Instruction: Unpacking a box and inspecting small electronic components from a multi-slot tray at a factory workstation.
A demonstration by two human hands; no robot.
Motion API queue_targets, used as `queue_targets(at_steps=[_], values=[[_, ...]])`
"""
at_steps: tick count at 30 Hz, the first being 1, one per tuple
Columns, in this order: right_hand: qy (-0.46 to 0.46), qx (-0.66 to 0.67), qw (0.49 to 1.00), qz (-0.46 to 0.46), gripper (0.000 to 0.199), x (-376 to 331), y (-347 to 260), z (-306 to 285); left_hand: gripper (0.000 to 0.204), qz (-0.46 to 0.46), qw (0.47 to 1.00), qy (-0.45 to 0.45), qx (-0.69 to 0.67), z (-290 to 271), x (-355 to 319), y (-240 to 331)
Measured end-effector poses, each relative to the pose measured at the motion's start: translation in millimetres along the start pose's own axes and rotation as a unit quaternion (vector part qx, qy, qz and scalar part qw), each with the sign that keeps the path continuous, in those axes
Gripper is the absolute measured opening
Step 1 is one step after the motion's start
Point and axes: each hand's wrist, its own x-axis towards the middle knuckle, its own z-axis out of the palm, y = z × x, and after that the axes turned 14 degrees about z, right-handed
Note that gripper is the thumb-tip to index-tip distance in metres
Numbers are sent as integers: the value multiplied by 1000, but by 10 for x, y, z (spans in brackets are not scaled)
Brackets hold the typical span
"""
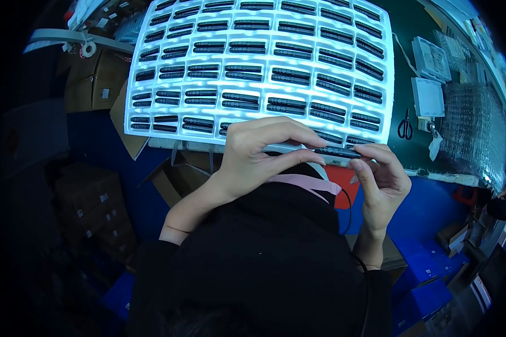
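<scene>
A slim black stick-shaped piece (337, 151) with pale markings is held level between both hands, just over the near edge of a white tray. My left hand (264, 147) pinches its left end between thumb and fingers. At its right end, the fingertips and thumb of my right hand (381, 174) grip it. Beyond my hands lies the white moulded tray (270, 59), its rows of pockets holding similar black pieces (291, 74), mostly in pairs. My left hand covers part of the nearest row.
Black scissors (405, 128) lie on the green mat right of the tray. Beside them are white boxes (429, 96) and clear bubble wrap (472, 129). Cardboard boxes (90, 81) stand at the left, with a tape roll (87, 50) above them. Blue boxes (424, 303) are low on the right.
</scene>
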Motion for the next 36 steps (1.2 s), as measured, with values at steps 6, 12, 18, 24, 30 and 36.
queue_targets(at_steps=[6,12,18,24,30,36], values=[[15,-207,974,-88,19,43,187,-49,17,-39,987,57,146,-303,-133,-144],[25,-309,941,-138,18,66,217,-3,15,-18,957,37,287,-412,-83,-202],[1,-301,947,-114,21,109,50,67,13,-3,952,12,304,-388,11,-262],[12,-295,940,-170,20,321,-4,463,11,-5,951,-28,307,-374,85,-307],[43,-354,913,-196,15,445,43,652,11,-12,951,-19,309,-398,66,-321],[30,-336,927,-163,16,463,34,729,11,-25,958,-13,287,-407,67,-317]])
